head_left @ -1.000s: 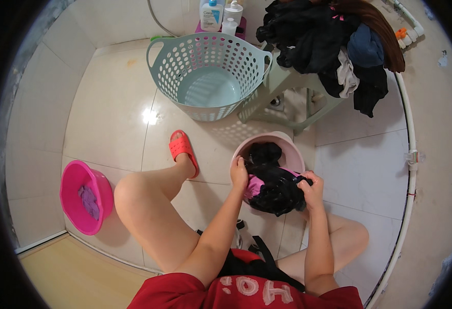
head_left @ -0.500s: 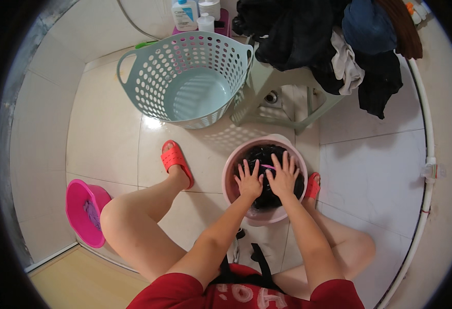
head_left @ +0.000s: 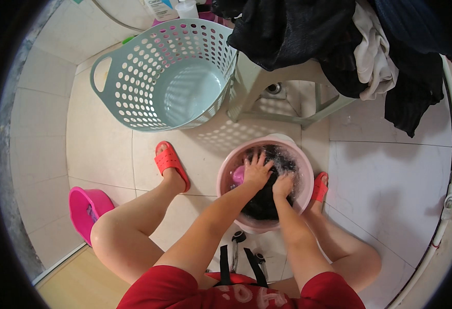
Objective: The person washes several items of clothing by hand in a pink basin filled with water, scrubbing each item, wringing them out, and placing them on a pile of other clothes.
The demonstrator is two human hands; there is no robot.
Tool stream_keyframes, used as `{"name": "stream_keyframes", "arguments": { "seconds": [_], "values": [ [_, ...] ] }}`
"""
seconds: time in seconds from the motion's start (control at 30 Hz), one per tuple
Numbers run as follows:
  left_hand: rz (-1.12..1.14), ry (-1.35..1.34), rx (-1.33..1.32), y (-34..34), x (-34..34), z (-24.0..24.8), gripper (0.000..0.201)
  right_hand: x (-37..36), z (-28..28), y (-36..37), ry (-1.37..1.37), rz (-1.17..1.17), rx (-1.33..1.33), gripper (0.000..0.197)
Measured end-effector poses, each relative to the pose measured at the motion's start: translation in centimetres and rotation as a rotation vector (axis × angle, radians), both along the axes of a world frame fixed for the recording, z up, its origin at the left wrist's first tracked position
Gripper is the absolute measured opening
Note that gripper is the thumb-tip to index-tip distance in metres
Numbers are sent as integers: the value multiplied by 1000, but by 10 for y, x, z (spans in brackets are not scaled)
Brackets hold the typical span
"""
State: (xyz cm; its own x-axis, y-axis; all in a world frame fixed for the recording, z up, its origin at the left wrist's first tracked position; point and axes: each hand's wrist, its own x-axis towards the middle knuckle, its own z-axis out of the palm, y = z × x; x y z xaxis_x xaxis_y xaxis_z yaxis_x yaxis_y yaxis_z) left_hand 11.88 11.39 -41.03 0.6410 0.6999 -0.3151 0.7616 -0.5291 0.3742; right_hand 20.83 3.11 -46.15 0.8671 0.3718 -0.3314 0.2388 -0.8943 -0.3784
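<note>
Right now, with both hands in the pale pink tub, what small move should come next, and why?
Perhaps press the black cloth down: the left hand lies spread on it, the right hand bends against it, and water shows beside it.

The floor (head_left: 107, 139) (tiled) bears a basin (head_left: 222, 177), tub (head_left: 79, 211), basket (head_left: 185, 98) and stool (head_left: 246, 82).

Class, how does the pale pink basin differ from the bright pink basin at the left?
The pale pink basin sits between the red slides; the bright pink basin, left of them. The pale pink basin, with the left hand and right hand inside, holds black fabric; the bright pink basin, untouched, holds purple fabric. Both are open-topped.
</note>
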Motion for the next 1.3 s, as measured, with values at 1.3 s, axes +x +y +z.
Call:
{"name": "stream_keyframes", "arguments": {
  "seconds": [1.3],
  "values": [
    [460, -63, -170, -65, -54, -26, 70, -55, 61, -22, -132, 708, -232, 46]
  ]
}}
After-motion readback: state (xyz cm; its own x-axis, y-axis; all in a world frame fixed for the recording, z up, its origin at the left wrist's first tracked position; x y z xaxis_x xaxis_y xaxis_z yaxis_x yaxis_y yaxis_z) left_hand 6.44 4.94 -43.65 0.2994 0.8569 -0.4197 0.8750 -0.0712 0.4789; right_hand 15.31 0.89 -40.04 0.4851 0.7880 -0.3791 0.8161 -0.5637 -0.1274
